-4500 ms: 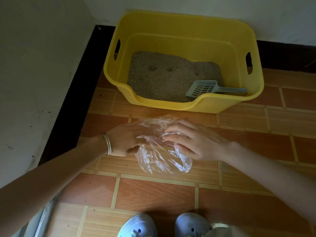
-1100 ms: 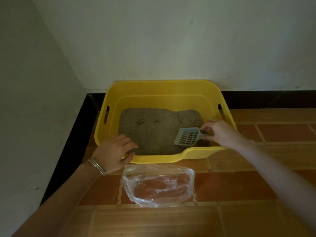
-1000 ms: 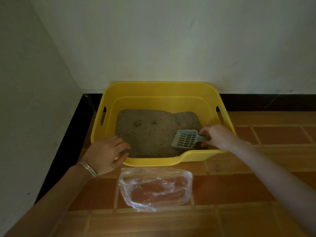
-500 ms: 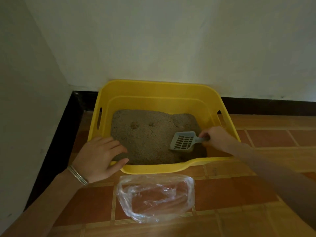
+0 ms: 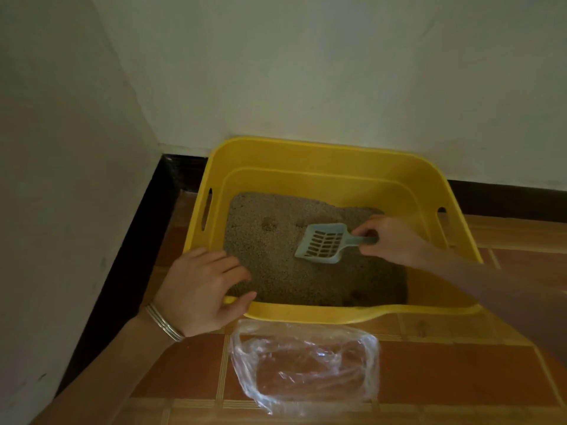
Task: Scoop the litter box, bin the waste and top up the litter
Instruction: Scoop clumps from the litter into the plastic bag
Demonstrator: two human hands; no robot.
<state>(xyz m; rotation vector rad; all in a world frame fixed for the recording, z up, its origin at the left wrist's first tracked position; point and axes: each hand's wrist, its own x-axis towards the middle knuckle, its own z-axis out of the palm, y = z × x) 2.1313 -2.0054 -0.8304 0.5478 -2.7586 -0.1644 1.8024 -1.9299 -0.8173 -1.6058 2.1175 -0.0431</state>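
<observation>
- The left hand (image 5: 204,289), bracelet (image 5: 164,322) at the wrist, rests on the yellow litter box's (image 5: 322,154) near left corner, fingers loosely spread, holding nothing.
- The box sits on the tiled floor (image 5: 460,372) in a wall corner, grey litter (image 5: 276,271) inside.
- A clear plastic bag (image 5: 306,369) lies just in front of the box.
- The right hand (image 5: 389,240) pinches the handle of the grey scoop (image 5: 322,243), its slotted blade over the litter.
</observation>
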